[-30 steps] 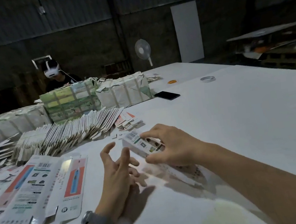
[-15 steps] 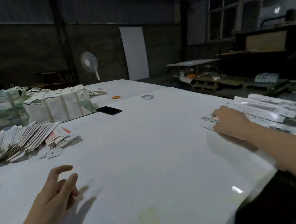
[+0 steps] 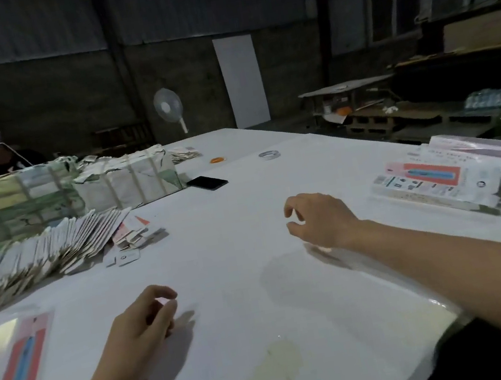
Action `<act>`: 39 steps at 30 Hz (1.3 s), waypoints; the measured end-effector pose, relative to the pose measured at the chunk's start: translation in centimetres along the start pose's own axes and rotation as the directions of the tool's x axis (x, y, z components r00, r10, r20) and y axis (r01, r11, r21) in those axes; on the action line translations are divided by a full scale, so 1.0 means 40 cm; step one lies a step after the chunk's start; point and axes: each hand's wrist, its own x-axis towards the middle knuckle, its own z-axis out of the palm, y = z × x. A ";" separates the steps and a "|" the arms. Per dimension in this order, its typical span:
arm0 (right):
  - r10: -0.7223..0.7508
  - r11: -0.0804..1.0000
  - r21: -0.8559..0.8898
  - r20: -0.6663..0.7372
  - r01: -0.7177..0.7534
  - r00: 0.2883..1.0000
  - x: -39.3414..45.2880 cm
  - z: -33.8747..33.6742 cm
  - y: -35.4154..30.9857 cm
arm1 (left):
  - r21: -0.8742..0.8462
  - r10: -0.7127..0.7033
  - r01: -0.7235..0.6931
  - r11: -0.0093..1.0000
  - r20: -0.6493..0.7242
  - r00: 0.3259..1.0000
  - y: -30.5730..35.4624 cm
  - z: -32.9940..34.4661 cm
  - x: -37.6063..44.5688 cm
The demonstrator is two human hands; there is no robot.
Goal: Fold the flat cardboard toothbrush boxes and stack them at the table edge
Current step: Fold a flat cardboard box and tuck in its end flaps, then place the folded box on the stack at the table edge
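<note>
white table (image 3: pixel 246 210): folded boxes (image 3: pixel 432 184) are stacked at its right edge; fingers of both hands, left hand (image 3: pixel 139 325) and right hand (image 3: pixel 319 218), are loosely curled, nothing held.

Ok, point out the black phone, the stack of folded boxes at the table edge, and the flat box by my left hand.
black phone (image 3: pixel 207 183), head view, middle of its dark screen.
stack of folded boxes (image 3: pixel 424 179), head view, red panel of the top box.
flat box (image 3: pixel 17 361), head view, its red printed panel.
</note>
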 end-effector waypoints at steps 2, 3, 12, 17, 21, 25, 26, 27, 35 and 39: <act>-0.085 0.986 0.147 0.020 0.081 0.996 0.007 0.036 -0.137 | 0.053 -0.002 0.002 0.999 0.002 1.000 0.006 -0.001 0.000; -0.130 0.970 0.214 0.038 0.119 0.991 0.011 0.055 -0.206 | 0.069 -0.005 0.006 0.998 -0.015 1.000 0.005 -0.003 0.001; -0.344 0.777 0.575 0.047 0.257 0.938 0.003 0.212 -0.566 | 0.365 -0.080 0.139 0.920 -0.173 0.982 -0.024 -0.071 0.005; -0.336 0.708 0.653 -0.024 0.270 0.941 -0.010 0.262 -0.552 | 0.647 -0.202 0.367 0.669 -0.316 0.927 -0.059 -0.121 0.011; -0.324 0.676 0.708 0.039 0.202 0.945 -0.001 0.268 -0.550 | 0.618 -0.416 0.543 0.568 -0.353 0.838 -0.105 -0.159 -0.001; -0.265 0.596 0.798 0.091 0.089 0.960 0.012 0.271 -0.544 | 0.601 -0.465 0.540 0.590 -0.294 0.835 -0.136 -0.185 -0.003; -0.250 0.571 0.819 0.097 0.065 0.963 0.013 0.271 -0.542 | 0.609 -0.452 0.531 0.589 -0.296 0.841 -0.138 -0.189 -0.002; -0.239 0.544 0.838 0.107 0.042 0.965 0.014 0.271 -0.539 | 0.613 -0.450 0.535 0.581 -0.305 0.839 -0.139 -0.193 -0.003; -0.233 0.465 0.885 0.132 -0.009 0.963 0.019 0.278 -0.539 | 0.643 -0.426 0.474 0.602 -0.243 0.871 -0.140 -0.206 -0.010; -0.237 0.450 0.892 0.151 -0.029 0.960 0.022 0.283 -0.537 | 0.657 -0.312 0.398 0.640 -0.251 0.916 -0.104 -0.206 -0.008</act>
